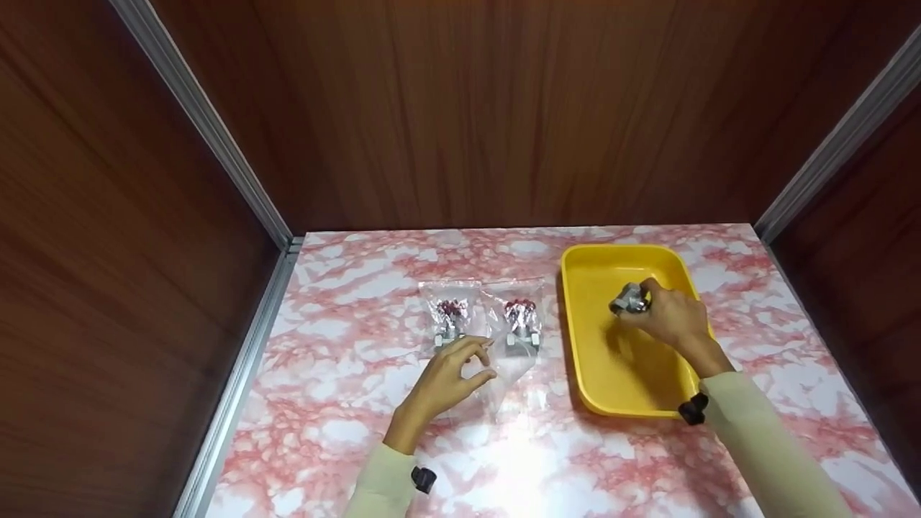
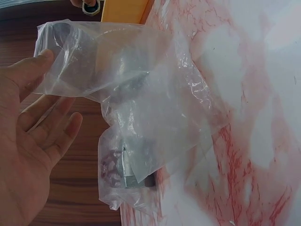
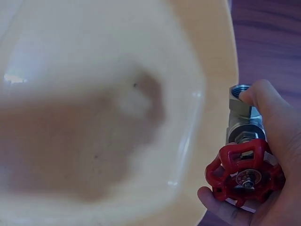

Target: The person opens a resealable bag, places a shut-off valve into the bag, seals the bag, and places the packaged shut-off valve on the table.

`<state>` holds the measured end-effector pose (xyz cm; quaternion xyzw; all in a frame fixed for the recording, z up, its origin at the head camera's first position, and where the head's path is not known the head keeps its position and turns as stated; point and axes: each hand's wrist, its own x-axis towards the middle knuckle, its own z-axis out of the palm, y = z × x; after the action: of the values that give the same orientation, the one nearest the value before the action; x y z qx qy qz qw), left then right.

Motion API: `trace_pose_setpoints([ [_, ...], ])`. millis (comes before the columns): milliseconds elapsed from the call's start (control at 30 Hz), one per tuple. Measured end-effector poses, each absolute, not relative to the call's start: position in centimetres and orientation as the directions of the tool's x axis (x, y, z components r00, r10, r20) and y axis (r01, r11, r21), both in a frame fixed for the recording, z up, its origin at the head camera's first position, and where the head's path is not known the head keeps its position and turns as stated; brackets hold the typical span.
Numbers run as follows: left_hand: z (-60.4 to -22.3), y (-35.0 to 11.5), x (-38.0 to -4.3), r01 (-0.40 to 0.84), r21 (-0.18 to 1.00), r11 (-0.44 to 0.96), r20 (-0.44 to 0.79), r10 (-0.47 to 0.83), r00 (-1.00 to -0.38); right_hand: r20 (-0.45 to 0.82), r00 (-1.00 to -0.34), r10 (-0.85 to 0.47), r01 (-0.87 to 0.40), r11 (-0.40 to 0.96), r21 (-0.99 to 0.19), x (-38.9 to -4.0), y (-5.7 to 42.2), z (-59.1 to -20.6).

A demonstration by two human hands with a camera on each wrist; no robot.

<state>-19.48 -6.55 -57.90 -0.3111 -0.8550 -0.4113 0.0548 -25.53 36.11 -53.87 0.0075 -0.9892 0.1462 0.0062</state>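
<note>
My right hand [image 1: 669, 314] holds a metal gate valve [image 1: 630, 298] above the yellow tray [image 1: 567, 316]. In the right wrist view, the valve's red handwheel [image 3: 247, 172] faces the camera, with the thumb at its threaded end. My left hand [image 1: 450, 374] has bent fingers at the edge of a clear plastic bag [image 2: 141, 89], which it holds up off the table. How the thumb meets the bag is not clear. Just beyond the left hand lie two bagged valves, the left one [image 1: 451, 311] and the right one [image 1: 521, 313], both with red handwheels. The held bag partly covers the right one.
The table [image 1: 345, 432] has a red and white marbled top. Brown wood-grain panels [image 1: 504, 115] enclose its back and sides, with metal strips [image 1: 237, 165] at the corners. A bright glare lies on the table's near middle.
</note>
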Motion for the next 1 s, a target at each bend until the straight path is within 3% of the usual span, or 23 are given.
trace_pose_setpoints([
  [500, -58.1, -6.5, -19.6, 0.584, 0.675, 0.451, 0.352, 0.499, -0.792, 0.072, -0.994, -0.077, -0.096, 0.944, -0.315, -24.0, 33.9, -51.5],
  [1000, -58.0, -6.4, -19.5, 0.598, 0.673, 0.436, 0.380, 0.490, -0.785, 0.179, -0.970, -0.163, -0.207, 0.942, -0.263, -22.5, 31.2, -49.8],
])
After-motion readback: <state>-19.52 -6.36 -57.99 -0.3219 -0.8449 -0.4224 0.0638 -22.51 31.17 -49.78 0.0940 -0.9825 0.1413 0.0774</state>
